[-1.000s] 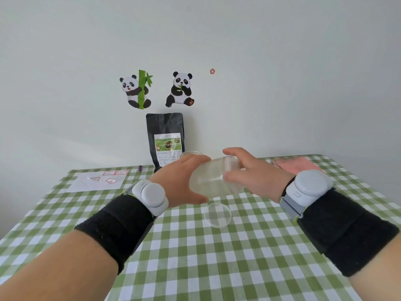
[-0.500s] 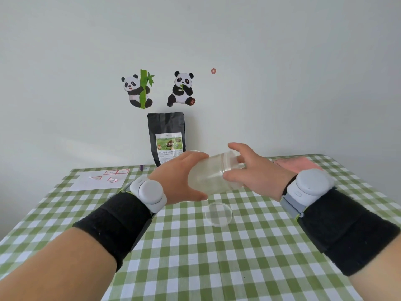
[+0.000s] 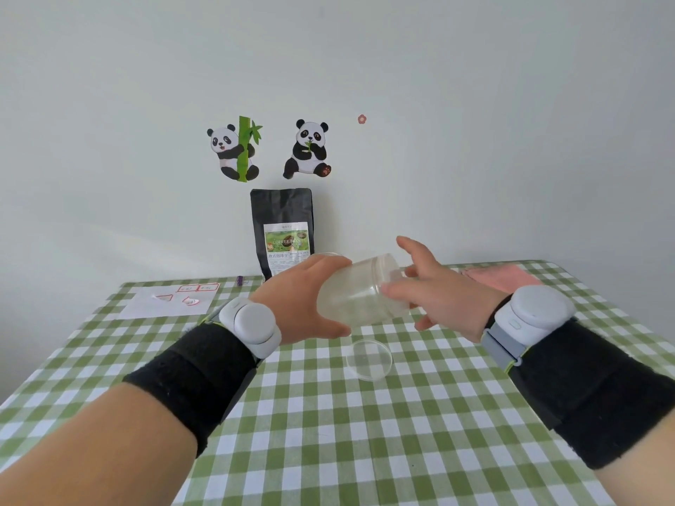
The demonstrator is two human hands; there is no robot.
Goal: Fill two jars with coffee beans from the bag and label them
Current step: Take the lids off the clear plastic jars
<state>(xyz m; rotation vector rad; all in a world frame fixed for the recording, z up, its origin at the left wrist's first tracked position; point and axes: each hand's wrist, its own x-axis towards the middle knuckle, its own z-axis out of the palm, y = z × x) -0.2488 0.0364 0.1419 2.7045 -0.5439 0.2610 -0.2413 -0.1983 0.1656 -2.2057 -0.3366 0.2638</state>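
Here the left grip (image 3: 303,301) holds a tilted jar (image 3: 359,297), the right grip (image 3: 445,297) splayed.

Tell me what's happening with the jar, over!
Left grip holding jar, tilted, empty. Right grip open, fingers touching jar's end. Lid on table below jar; bag upright at back.

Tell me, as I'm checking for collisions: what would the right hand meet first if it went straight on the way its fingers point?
The clear jar, held tilted in the left hand's grip. The right hand's spread fingers point left at it and appear to touch it.
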